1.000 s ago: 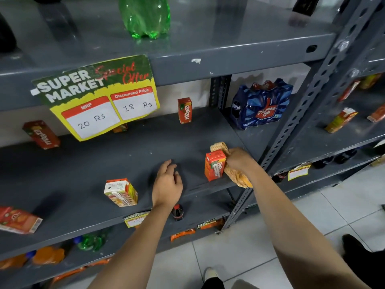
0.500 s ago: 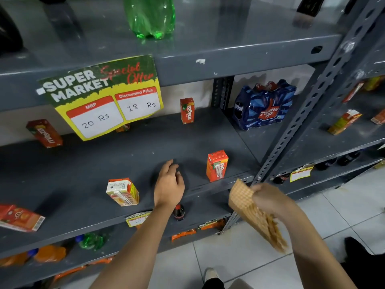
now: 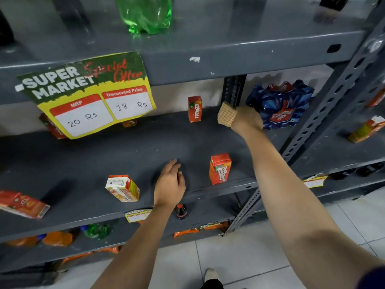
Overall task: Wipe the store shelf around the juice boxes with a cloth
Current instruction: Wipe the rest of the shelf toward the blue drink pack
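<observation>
The grey shelf [image 3: 129, 151] holds several juice boxes. A red box [image 3: 195, 109] stands upright at the back. An orange-red box [image 3: 220, 168] stands near the front edge, and a white-and-orange box [image 3: 123, 187] lies tilted to its left. My right hand [image 3: 246, 119] is shut on a tan waffle cloth [image 3: 226, 116] deep at the back of the shelf, just right of the red box and beside the upright post. My left hand [image 3: 169, 184] rests flat on the shelf's front, fingers apart, between the two front boxes.
A blue pack of soda bottles [image 3: 280, 105] sits right of my right hand. A price sign [image 3: 89, 94] hangs from the upper shelf, hiding a box behind it. More boxes [image 3: 21, 203] lie at the far left. A green bottle [image 3: 145, 13] stands above. A perforated post [image 3: 325, 113] slants on the right.
My right hand left the front orange-red box, swung off the shelf edge with the cloth, then reached to the shelf's back beside the red box. My left hand stayed put.
</observation>
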The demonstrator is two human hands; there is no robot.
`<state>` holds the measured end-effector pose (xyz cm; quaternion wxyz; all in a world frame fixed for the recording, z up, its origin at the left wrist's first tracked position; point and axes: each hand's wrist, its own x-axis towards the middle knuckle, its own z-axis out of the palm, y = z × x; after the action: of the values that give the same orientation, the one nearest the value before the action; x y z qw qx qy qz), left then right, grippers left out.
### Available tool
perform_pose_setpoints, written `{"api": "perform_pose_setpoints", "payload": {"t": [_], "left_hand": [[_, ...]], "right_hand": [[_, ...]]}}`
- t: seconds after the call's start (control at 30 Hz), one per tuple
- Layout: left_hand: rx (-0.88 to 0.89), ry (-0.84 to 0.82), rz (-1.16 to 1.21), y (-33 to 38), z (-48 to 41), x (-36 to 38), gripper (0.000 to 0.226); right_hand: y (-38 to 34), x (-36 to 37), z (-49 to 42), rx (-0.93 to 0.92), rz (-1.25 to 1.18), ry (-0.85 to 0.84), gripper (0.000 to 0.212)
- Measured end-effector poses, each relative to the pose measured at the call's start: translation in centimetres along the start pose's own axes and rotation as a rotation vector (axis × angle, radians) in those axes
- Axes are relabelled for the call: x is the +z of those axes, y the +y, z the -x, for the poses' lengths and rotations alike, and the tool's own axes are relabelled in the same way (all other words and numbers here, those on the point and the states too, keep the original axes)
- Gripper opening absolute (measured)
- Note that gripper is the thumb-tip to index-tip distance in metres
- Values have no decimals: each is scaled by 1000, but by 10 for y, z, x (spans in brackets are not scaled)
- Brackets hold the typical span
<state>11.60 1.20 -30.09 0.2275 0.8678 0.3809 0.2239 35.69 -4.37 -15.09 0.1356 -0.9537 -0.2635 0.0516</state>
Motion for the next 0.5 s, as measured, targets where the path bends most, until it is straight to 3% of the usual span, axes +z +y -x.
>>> {"api": "perform_pose_setpoints", "payload": {"t": [0.1,0.33,0.5], "left_hand": [[12,13,-39,0,2,3,33],[23,52,-60,-2,-1,6,32],[46,62,-38,1,2,4,33]], "right_hand": [[11,35,-2,-18,57,-123,33],[39,62,39,-16,213,-200,29],[61,49,72,-28,7,-306,29]]}}
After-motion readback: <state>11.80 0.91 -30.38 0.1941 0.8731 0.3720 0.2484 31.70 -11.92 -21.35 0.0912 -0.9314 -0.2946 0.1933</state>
